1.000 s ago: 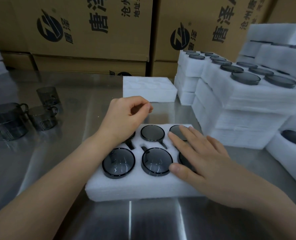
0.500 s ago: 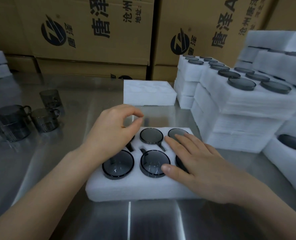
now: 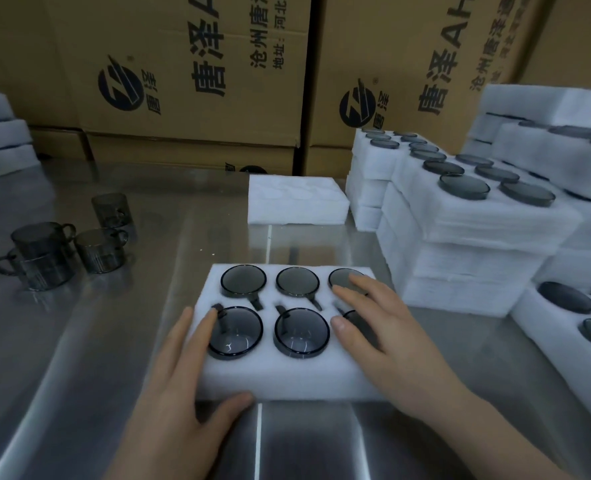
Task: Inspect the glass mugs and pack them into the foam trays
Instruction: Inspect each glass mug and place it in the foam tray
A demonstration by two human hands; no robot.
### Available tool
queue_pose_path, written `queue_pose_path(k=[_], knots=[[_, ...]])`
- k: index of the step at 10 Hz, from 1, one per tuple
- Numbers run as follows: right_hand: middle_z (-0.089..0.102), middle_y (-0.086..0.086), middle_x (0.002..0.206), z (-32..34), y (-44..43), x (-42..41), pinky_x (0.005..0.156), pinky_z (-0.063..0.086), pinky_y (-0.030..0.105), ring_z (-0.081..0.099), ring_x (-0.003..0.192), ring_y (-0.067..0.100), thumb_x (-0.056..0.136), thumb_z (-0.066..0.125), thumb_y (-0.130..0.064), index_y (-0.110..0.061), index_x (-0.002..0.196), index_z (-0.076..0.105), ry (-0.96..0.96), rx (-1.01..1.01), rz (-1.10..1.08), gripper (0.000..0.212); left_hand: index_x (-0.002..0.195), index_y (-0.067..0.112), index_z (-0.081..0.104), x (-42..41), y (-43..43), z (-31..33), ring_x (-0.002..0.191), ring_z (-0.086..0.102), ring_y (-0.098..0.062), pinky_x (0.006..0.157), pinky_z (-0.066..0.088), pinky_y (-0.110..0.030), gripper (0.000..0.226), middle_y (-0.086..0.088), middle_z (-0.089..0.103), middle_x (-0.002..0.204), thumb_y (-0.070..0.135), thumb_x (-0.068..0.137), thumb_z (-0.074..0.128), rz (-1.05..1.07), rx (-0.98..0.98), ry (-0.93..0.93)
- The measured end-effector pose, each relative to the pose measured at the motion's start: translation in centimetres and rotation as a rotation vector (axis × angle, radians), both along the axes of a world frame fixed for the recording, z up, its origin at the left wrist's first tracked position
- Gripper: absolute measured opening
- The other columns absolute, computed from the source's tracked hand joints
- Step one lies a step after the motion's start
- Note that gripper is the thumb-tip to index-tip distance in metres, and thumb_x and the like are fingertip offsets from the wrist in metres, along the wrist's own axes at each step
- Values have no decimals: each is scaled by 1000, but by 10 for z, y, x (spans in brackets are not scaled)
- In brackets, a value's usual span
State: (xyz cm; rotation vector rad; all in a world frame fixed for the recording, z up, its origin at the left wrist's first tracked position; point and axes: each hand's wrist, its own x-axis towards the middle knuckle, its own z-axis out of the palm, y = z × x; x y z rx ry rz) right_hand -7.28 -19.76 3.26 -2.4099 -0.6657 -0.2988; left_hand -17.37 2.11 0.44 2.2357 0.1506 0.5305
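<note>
A white foam tray lies on the steel table in front of me. Several dark glass mugs sit base-up in its pockets, such as the back-left mug and the front-middle mug. My left hand rests at the tray's front-left corner, thumb against the front wall and straight fingers on the top edge beside the front-left mug. My right hand lies flat over the two right-hand mugs, partly hiding them.
Three loose smoky mugs stand at the left: a stacked pair, one beside it and one behind. A foam block lies behind the tray. Stacks of packed foam trays fill the right side. Cardboard cartons wall the back.
My left hand has left the back-left mug and dropped to the tray's front-left corner. My right hand stays flat on the right-hand mugs.
</note>
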Motion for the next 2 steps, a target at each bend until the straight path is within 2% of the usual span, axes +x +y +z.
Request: queue_pose_path(k=[1, 2], knots=[[35, -19, 149, -3, -1, 4, 109, 15, 8, 25, 140, -3, 91, 38, -58, -23, 139, 52, -45, -46, 2, 61, 137, 50, 14, 9, 4, -11, 129, 25, 10, 94, 26, -6, 110, 42, 12, 141, 19, 63, 89, 30, 15, -64], [34, -23, 147, -1, -4, 2, 106, 15, 3, 25, 136, -12, 97, 50, -43, -27, 139, 51, -6, 90, 19, 44, 138, 50, 9, 6, 0, -11, 129, 20, 16, 96, 23, -2, 110, 43, 7, 143, 22, 66, 88, 31, 22, -117]])
